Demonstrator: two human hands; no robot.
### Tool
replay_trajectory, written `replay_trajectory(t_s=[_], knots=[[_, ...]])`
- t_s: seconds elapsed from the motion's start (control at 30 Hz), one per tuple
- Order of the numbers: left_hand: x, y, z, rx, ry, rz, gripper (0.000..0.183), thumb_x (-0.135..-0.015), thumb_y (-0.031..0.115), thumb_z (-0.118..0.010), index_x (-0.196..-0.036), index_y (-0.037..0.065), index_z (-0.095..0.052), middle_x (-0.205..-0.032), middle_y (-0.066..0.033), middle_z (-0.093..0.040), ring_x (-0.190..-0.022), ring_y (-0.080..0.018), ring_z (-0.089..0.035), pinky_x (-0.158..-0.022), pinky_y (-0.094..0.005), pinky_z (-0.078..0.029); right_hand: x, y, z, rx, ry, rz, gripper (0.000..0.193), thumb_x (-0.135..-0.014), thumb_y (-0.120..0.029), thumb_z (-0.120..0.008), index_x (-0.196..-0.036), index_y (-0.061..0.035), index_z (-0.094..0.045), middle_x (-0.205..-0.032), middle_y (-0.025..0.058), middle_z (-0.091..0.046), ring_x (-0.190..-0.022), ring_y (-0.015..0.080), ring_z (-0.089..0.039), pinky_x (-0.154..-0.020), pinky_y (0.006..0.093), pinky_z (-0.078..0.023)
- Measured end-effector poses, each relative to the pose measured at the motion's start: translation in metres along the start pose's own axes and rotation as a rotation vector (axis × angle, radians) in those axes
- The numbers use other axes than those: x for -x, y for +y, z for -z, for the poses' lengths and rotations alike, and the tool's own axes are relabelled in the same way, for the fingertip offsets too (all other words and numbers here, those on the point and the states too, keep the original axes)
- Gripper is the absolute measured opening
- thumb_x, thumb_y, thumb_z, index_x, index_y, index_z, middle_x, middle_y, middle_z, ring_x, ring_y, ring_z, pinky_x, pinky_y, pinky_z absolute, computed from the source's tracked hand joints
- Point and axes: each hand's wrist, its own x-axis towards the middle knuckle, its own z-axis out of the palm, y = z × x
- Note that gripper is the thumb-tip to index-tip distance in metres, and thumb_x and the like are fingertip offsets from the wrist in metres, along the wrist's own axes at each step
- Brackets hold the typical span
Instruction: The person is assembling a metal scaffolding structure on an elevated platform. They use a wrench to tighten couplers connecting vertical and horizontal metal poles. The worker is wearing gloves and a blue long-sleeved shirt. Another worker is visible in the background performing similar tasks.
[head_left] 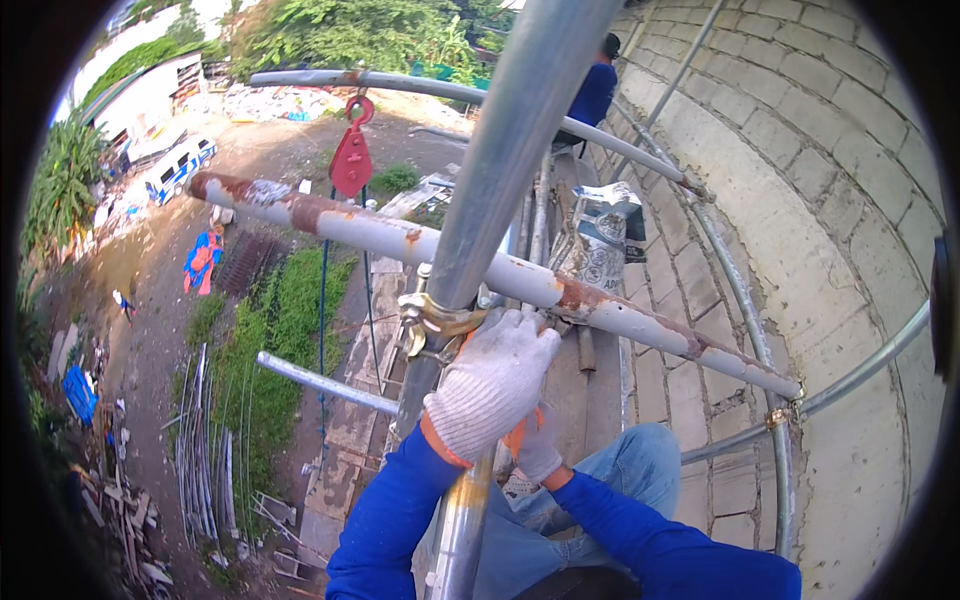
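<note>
A thick steel upright pipe [500, 150] rises in front of me. A rusty, pale horizontal pipe [400, 236] crosses it, and a brass-coloured scaffold clamp [432, 318] sits at the crossing. My left hand [495, 385], in a white knit glove with an orange cuff, is closed beside the clamp, just below the horizontal pipe. Its fingertips bend out of sight, so what they grip is hidden. My right hand [537, 447], also gloved, is lower, behind the left one and right of the upright. Its fingers are mostly covered by the left hand.
A red pulley block [351, 160] hangs with a rope from the farther pipe [400, 84]. A concrete block wall [830, 200] stands at right, with a printed sack [600, 240] on the planks. A person [597, 85] is farther along. Ground with stacked pipes [210, 450] lies far below left.
</note>
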Motion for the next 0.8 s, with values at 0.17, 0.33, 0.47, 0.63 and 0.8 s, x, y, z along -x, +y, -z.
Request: replay_trajectory(t_s=[0.17,0.33,0.47,0.63,0.8], knots=[[-0.002,0.003,0.004,-0.027,0.02,0.04,0.035,-0.081,0.01,-0.073,-0.115,0.006,-0.066,-0.118,-0.014,-0.064,-0.118,-0.0322,-0.062,-0.1,-0.0454,-0.054,-0.066,-0.008,0.002,0.502,-0.232,0.402,0.039,-0.099,-0.029,-0.073,-0.124,-0.0007,-0.064,-0.106,0.0087,-0.072,-0.1,0.0193,-0.07,-0.084,0.036,-0.055],[-0.004,0.003,0.005,-0.03,0.004,0.026,0.034,-0.081,0.008,-0.072,-0.115,0.005,-0.066,-0.118,-0.0144,-0.064,-0.12,-0.0333,-0.061,-0.101,-0.047,-0.053,-0.101,-0.005,-0.003,0.563,-0.329,0.381,0.038,-0.1,-0.027,-0.071,-0.127,-0.0009,-0.063,-0.113,0.0094,-0.071,-0.106,0.0187,-0.068,-0.09,0.0361,-0.054],[-0.004,0.005,0.006,-0.027,-0.062,0.06,0.032,-0.085,0.013,-0.069,-0.116,0.003,-0.066,-0.123,-0.0155,-0.064,-0.124,-0.0328,-0.06,-0.106,-0.0454,-0.051,-0.086,0.008,-0.009,0.535,-0.289,0.335,0.038,-0.101,-0.025,-0.07,-0.13,-0.0011,-0.062,-0.119,0.01,-0.07,-0.111,0.0183,-0.066,-0.094,0.0361,-0.053],[-0.005,0.006,0.008,-0.003,0.02,0.044,0.028,-0.081,0.008,-0.069,-0.108,0.003,-0.066,-0.112,-0.015,-0.065,-0.113,-0.0345,-0.062,-0.099,-0.0467,-0.053,-0.07,0.002,-0.013,0.477,-0.193,0.341,0.039,-0.102,-0.023,-0.069,-0.133,-0.0014,-0.061,-0.126,0.0107,-0.069,-0.118,0.0178,-0.064,-0.099,0.0361,-0.051],[-0.002,0.005,0.004,0.021,0.093,0.029,0.023,-0.08,0.007,-0.068,-0.102,0.003,-0.067,-0.105,-0.0142,-0.066,-0.105,-0.0351,-0.063,-0.095,-0.0484,-0.053,-0.061,0.0,-0.016,0.284,-0.23,0.251,0.039,-0.104,-0.018,-0.066,-0.139,-0.0013,-0.058,-0.134,0.0104,-0.066,-0.122,0.0172,-0.062,-0.102,0.0341,-0.05]])
